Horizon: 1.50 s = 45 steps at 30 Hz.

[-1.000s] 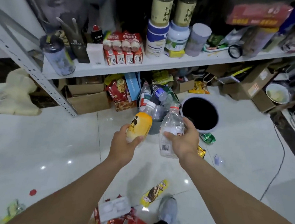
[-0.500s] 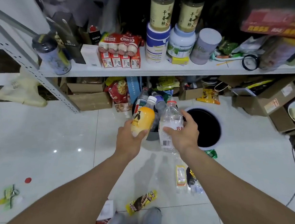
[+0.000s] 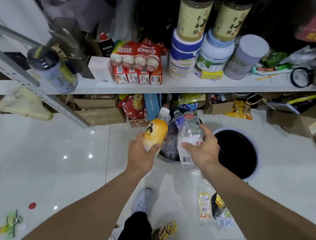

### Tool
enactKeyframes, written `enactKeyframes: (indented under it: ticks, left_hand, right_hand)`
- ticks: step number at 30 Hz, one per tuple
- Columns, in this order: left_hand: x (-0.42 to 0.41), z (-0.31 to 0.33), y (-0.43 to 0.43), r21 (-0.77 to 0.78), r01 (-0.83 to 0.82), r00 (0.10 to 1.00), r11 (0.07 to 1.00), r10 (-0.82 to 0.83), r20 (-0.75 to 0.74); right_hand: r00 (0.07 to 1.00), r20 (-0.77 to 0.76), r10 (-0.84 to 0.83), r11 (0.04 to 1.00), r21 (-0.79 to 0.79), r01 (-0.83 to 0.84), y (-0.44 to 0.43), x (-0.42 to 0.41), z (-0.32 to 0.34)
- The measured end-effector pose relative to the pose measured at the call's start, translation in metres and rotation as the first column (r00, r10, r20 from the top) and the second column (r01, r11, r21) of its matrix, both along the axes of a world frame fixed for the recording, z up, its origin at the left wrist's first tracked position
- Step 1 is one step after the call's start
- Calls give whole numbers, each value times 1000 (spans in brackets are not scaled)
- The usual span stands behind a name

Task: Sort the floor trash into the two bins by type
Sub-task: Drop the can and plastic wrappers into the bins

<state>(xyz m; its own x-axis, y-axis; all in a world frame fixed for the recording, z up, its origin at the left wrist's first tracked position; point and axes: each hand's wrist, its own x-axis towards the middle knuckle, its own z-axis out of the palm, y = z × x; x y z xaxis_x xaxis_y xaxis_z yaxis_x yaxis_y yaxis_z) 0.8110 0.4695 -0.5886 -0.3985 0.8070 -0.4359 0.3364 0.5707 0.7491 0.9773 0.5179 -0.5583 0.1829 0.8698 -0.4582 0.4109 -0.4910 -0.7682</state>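
My left hand [image 3: 141,152] grips a yellow-orange bottle [image 3: 156,132] with a white cap. My right hand [image 3: 203,149] holds a clear water bottle [image 3: 188,139] with a red cap. Both bottles hang over a bin [image 3: 166,157] filled with several plastic bottles. To its right stands a white-rimmed bin [image 3: 255,156] with a dark inside. Snack wrappers lie on the floor: a clear and orange one [image 3: 204,205], a dark and yellow one [image 3: 219,206], a brown and yellow one [image 3: 163,232] and green ones [image 3: 11,223].
A white metal shelf [image 3: 175,87] with jars, cartons and tubs stands just behind the bins. Cardboard boxes [image 3: 101,113] and snack bags sit under it. More boxes [image 3: 315,126] are at the right. My feet [image 3: 143,200] stand on the glossy white tile floor.
I have stepped closer to the bins. Both hands have carried their bottles forward, from in front of the bottle-filled bin to over it.
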Motion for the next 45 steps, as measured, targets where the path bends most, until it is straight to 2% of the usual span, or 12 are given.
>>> enactKeyframes:
  ticks: [7, 11, 17, 28, 41, 45]
  left_hand:
    - [-23, -38, 49, -19, 82, 997, 996, -82, -9]
    - [-20, -63, 61, -51, 85, 996, 995, -86, -14]
    - [-11, -78, 66, -57, 74, 997, 996, -73, 25]
    - [-11, -88, 70, -88, 79, 997, 993, -77, 19]
    - [-14, -82, 69, -84, 78, 997, 993, -78, 8]
    - [-11, -74, 70, -85, 123, 992, 989, -125, -9]
  right_hand:
    - [992, 116, 53, 997, -54, -47, 63, -26, -47]
    - [963, 194, 187, 982, -73, -176, 81, -30, -70]
    - [919, 262, 295, 953, -156, -261, 96, -31, -103]
    - [853, 383, 356, 934, -172, -312, 99, -37, -129]
    - [852, 402, 337, 941, -166, -294, 94, -32, -131]
    - [846, 405, 347, 938, -129, -323, 89, -23, -123]
